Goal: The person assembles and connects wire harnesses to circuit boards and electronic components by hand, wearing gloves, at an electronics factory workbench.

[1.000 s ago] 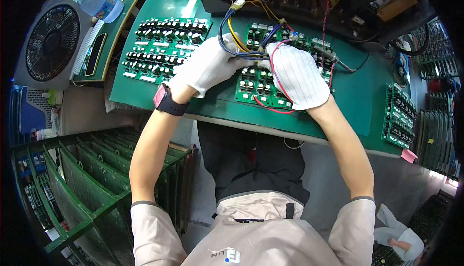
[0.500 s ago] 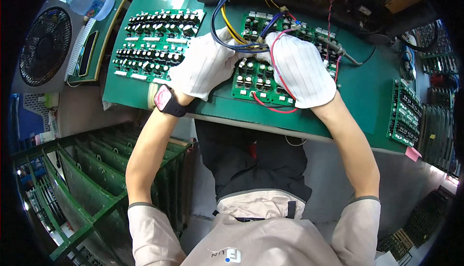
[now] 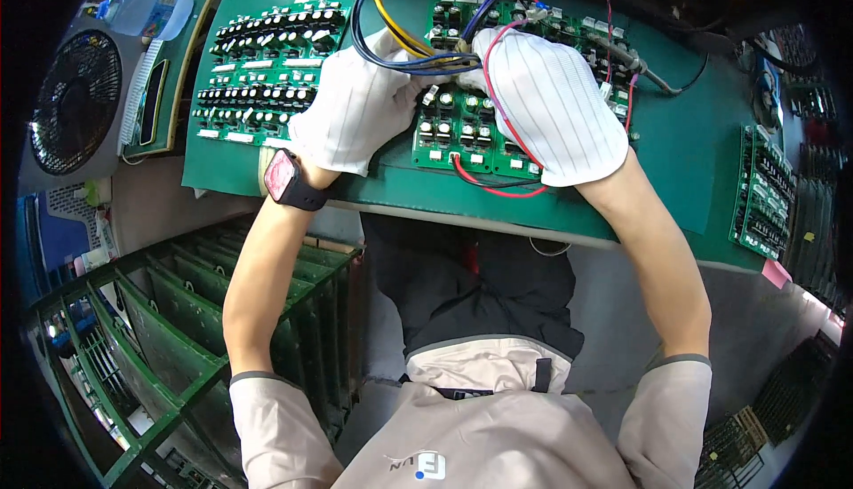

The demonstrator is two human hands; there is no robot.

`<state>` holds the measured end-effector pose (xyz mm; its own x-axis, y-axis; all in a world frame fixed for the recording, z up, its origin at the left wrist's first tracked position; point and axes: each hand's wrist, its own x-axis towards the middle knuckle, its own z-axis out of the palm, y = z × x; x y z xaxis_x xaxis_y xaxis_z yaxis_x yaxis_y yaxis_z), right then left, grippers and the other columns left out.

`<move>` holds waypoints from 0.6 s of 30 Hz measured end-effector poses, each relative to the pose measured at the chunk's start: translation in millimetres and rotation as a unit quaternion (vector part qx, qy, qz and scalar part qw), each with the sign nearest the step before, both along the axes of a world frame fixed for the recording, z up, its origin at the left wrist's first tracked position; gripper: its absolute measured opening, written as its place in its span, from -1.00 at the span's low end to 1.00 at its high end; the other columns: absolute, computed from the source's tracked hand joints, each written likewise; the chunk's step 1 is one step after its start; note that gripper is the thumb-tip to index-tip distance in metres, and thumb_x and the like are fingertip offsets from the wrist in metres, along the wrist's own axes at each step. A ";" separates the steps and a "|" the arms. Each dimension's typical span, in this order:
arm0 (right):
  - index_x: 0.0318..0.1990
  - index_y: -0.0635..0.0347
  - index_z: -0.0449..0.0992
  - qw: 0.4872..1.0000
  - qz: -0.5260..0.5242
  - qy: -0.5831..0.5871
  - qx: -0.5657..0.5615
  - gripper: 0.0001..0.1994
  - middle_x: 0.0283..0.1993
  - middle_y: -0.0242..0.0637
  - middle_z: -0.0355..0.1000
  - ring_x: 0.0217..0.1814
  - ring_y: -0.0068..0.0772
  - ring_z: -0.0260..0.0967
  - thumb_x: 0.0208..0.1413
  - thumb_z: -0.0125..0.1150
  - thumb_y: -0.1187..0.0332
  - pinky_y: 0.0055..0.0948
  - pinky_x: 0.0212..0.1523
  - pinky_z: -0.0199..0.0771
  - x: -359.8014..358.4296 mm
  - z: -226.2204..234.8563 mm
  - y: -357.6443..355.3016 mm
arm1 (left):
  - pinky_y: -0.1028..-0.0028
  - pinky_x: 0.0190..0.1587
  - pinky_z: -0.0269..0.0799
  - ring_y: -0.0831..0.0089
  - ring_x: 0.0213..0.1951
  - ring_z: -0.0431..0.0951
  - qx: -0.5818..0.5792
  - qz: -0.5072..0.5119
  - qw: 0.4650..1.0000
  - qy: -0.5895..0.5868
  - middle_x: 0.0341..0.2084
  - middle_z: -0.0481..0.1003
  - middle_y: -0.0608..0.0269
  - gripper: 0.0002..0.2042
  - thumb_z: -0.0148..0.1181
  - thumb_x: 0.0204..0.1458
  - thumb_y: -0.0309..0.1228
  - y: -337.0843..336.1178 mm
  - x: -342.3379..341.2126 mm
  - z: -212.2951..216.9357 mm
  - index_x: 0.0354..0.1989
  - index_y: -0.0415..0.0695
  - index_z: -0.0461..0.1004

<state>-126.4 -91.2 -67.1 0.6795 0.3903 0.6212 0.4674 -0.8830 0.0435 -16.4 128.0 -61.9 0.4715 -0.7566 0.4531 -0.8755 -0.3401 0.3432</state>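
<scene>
Both my hands wear white striped gloves and meet over a green circuit board panel (image 3: 455, 134) with white connectors and capacitors. A bundle of blue, black and yellow wires (image 3: 435, 64) loops down to my fingertips. My right hand (image 3: 555, 103) is closed at the bundle's end, its fingertips partly hidden. A pink-red wire (image 3: 494, 103) runs across that glove. My left hand (image 3: 355, 103) is closed beside the bundle, fingers bent over the board's left part; what they pinch is hidden. A dark watch (image 3: 284, 178) sits on my left wrist. A red and black wire pair (image 3: 498, 189) leaves the board's near edge.
More populated boards (image 3: 267, 71) lie left on the green table mat (image 3: 426, 200); another board (image 3: 762, 191) stands at the right edge. A grey cable with a metal probe (image 3: 635, 64) lies behind my right hand. A fan (image 3: 75, 103) and green rack (image 3: 169, 347) stand left.
The view has shifted slightly, so the boards on the left sit further left and higher. Both hands stay together at the wire bundle, and their grip looks much the same.
</scene>
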 end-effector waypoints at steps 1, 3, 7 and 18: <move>0.20 0.40 0.45 1.000 0.004 -0.023 -0.004 -0.51 0.06 -0.06 0.46 0.04 -0.08 0.46 0.12 0.25 0.35 -0.20 0.00 0.48 1.0 -3.0 -1.3 | 0.31 -0.25 0.60 0.11 -0.26 0.69 -0.007 -0.007 1.000 -0.011 -0.27 0.65 0.10 -0.82 0.35 0.08 -0.58 -0.7 0.3 1.4 -0.15 -0.11 0.70; 0.21 0.41 0.44 0.999 0.008 -0.046 -0.008 -0.49 0.06 -0.06 0.46 0.04 -0.08 0.45 0.11 0.25 0.35 -0.21 0.00 0.48 0.4 -5.5 -2.5 | 0.31 -0.23 0.61 0.09 -0.23 0.70 -0.010 -0.015 1.000 -0.023 -0.25 0.65 0.06 -0.81 0.35 0.08 -0.61 -0.2 1.0 1.5 -0.15 -0.13 0.70; 0.23 0.41 0.44 1.000 -0.011 0.006 -0.021 -0.47 0.07 -0.07 0.45 0.06 -0.09 0.45 0.10 0.25 0.33 -0.21 0.01 0.47 -1.1 -3.5 -2.8 | 0.31 -0.23 0.61 0.10 -0.23 0.70 -0.010 -0.019 1.000 -0.018 -0.25 0.65 0.07 -0.81 0.34 0.08 -0.61 0.1 0.6 1.6 -0.15 -0.12 0.70; 0.24 0.41 0.42 0.997 -0.047 0.024 -0.049 -0.47 0.10 0.00 0.44 0.09 -0.05 0.45 0.12 0.20 0.33 -0.20 0.05 0.47 0.9 -10.8 -0.8 | 0.34 -0.27 0.60 0.14 -0.27 0.70 -0.016 -0.007 1.000 -0.021 -0.27 0.64 0.13 -0.85 0.35 0.09 -0.59 0.7 0.4 3.0 -0.18 -0.11 0.69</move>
